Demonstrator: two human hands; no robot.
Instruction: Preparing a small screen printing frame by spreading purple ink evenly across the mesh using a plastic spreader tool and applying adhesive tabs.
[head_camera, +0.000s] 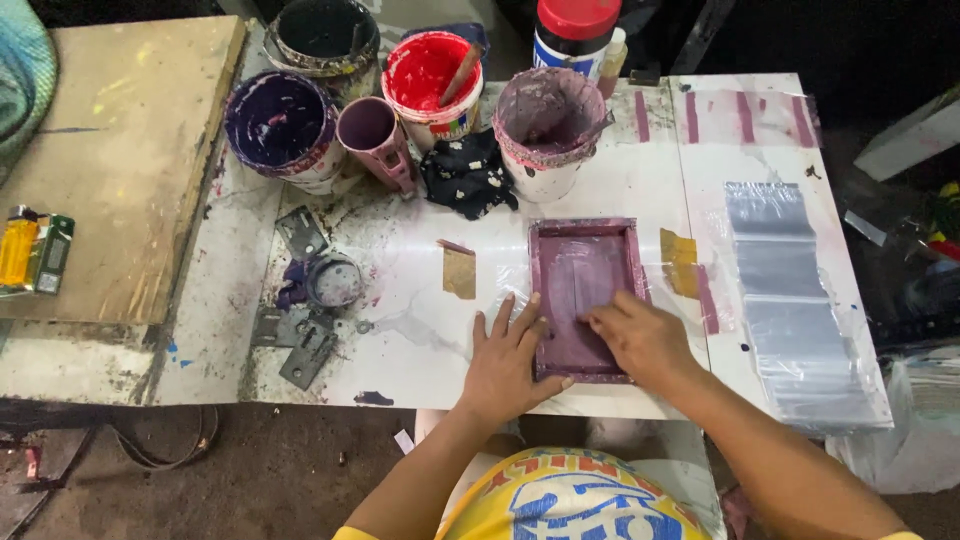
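Note:
A small rectangular printing frame (583, 232) stained purple lies flat on the white table (420, 340) near its front edge. My left hand (508, 358) rests with spread fingers on the table, its thumb pressing the frame's lower left side. My right hand (640, 340) sits on the frame's lower right part, fingers bent down onto the purple mesh; I cannot tell whether it holds a tool. A clear plastic sheet (510, 290) lies under the frame.
Several paint pots stand at the back: dark purple (280, 125), red with a stick (430, 75), mauve (548, 125), a small cup (372, 135). A black rag (468, 175) lies between them. Clear plastic bags (795, 300) lie at right. Metal brackets (305, 340) and a wooden board (110, 160) lie at left.

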